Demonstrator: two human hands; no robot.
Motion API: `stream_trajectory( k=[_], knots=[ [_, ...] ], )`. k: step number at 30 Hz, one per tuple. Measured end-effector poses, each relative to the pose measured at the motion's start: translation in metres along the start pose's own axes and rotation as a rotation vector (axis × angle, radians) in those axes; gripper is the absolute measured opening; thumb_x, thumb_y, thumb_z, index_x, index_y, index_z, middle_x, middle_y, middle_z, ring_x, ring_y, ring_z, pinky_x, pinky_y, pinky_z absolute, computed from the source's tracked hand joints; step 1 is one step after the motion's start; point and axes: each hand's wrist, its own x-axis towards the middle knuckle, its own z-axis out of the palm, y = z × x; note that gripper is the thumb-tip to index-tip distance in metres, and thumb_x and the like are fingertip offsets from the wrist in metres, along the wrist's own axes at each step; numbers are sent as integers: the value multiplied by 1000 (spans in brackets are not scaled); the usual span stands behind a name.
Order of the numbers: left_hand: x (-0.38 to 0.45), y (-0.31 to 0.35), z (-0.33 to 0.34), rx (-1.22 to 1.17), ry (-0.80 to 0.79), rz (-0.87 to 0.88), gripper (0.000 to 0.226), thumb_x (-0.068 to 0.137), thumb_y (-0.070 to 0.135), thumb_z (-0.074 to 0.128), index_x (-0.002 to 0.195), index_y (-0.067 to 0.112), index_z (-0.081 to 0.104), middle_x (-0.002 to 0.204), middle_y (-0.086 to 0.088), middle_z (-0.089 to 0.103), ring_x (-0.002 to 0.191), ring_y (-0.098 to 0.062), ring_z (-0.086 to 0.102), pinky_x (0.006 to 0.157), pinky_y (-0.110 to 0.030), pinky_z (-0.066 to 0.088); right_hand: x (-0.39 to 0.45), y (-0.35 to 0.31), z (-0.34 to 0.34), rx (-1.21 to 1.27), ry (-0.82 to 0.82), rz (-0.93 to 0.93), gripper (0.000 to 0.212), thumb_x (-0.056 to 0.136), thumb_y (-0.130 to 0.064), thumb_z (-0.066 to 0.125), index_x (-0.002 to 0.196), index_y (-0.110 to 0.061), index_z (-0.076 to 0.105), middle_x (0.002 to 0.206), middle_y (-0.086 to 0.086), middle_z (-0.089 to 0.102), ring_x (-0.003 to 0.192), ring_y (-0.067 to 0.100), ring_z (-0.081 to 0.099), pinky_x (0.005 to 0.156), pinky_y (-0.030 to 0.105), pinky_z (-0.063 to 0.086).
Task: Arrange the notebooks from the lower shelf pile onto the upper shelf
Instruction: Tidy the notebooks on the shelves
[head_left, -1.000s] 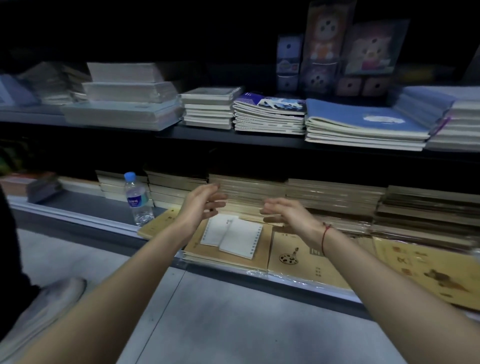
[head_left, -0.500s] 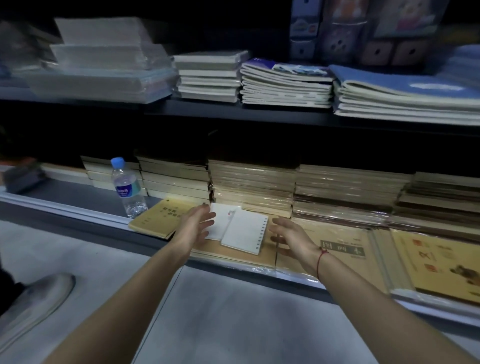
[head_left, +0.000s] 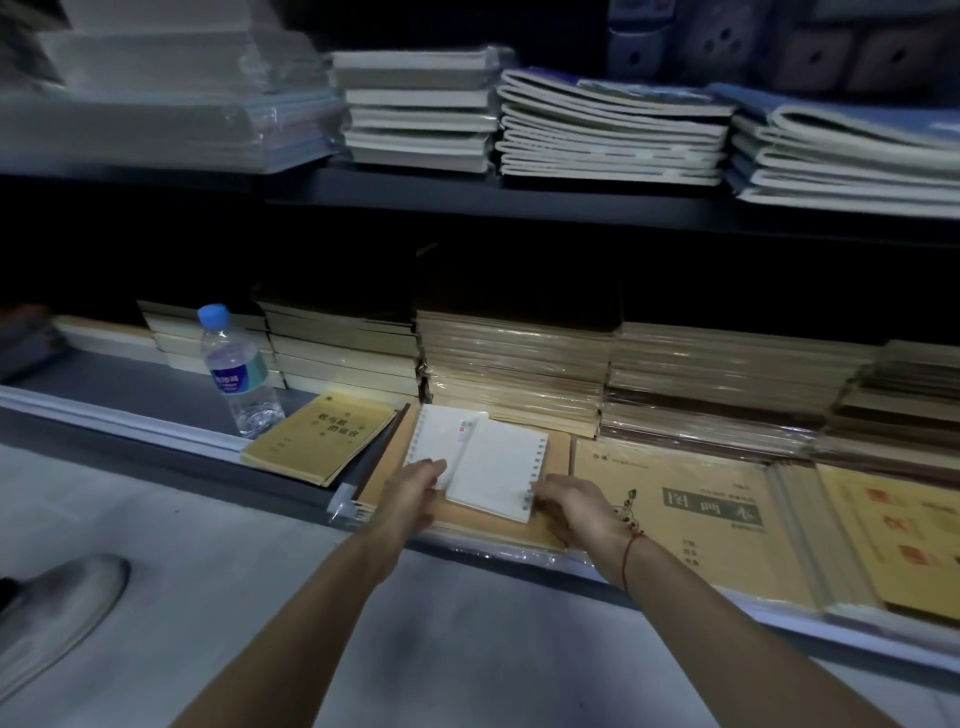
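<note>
The left hand (head_left: 415, 491) is resting with straight, relaxed fingers (head_left: 431, 467) on the near corner of 1 of the 2 small white ring-bound notebooks (head_left: 491, 467); the right hand (head_left: 574, 506) is lying flat just beside the other's ringed edge, fingers (head_left: 545, 491) extended, gripping nothing. Both notebooks are lying on a brown kraft-covered pile (head_left: 550, 452) at the front of the lower shelf (head_left: 156, 431), directly ahead of the fingertips.

The likely risks: the 2 notebooks are overlapping loosely, so pinching only 1 could be dragging the other off the shelf lip, and the glossy wrap under them looks slippery. The clear plastic water bottle with a blue cap (head_left: 236, 371), left of the left fingers, could be getting knocked.

Each notebook's long axis is running away from the fingers toward the shelf's back, slightly fanned; the right 1's rings are facing the right fingers.
</note>
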Motion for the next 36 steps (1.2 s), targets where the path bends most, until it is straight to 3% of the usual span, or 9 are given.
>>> stream_trajectory(
  k=[4,11,13,16,19,22,27,30,36],
  knots=[
    [4,1,6,20,-11,-5,18,97,30,50,111,19,51,115,-7,58,110,-25,56,93,-37,48,9,3,1,31,8,14,22,94,-15,54,109,-6,67,87,2,68,64,12,55,58,19,41],
    [4,-4,11,67,11,6,10,95,20,54,96,12,59,105,-8,58,93,-20,57,84,-35,52,15,9,0,60,-16,15,25,89,-6,58,111,-2,67,101,8,71,79,17,64,64,20,47],
    [4,-11,8,98,-20,22,12,93,11,58,105,12,57,100,-3,57,85,-13,56,72,-26,52,16,14,-2,48,-4,13,25,84,0,60,108,1,67,105,13,72,90,24,66,72,24,51],
    [0,-17,5,128,-60,26,23,90,-2,59,89,20,55,92,1,63,79,-8,58,61,-16,48,14,17,-4,54,-1,19,33,77,3,64,108,12,61,109,22,68,98,30,65,89,34,49],
    [-5,-18,6,185,-83,12,20,91,-2,56,102,13,64,94,2,67,82,-11,61,64,-17,52,13,18,-4,88,-32,19,33,76,9,63,108,13,56,107,6,70,100,26,65,103,43,44],
    [-8,-15,6,155,-117,-6,27,92,1,56,117,7,59,110,-5,67,96,-18,65,70,-23,56,9,14,-4,94,-79,-1,37,79,14,59,112,-3,58,97,-4,70,91,15,63,92,32,49],
    [-19,-2,4,-5,-119,22,36,90,-8,54,119,12,47,117,-9,58,98,-28,65,76,-36,60,6,11,-4,149,-52,-70,78,74,19,58,145,-5,34,136,8,55,118,24,56,95,31,49],
    [-33,1,3,10,-187,71,38,89,-12,51,119,12,46,114,-10,65,95,-26,68,74,-33,60,-6,9,-4,200,-44,-109,71,77,20,57,140,-7,41,130,8,58,110,23,60,86,28,53],
    [-61,7,-8,43,-245,151,34,91,-4,55,116,18,48,110,-7,71,97,-24,70,77,-31,59,-34,-7,-6,228,-76,-184,30,85,7,62,102,-18,62,96,-1,73,82,10,67,62,16,52]
  ],
)
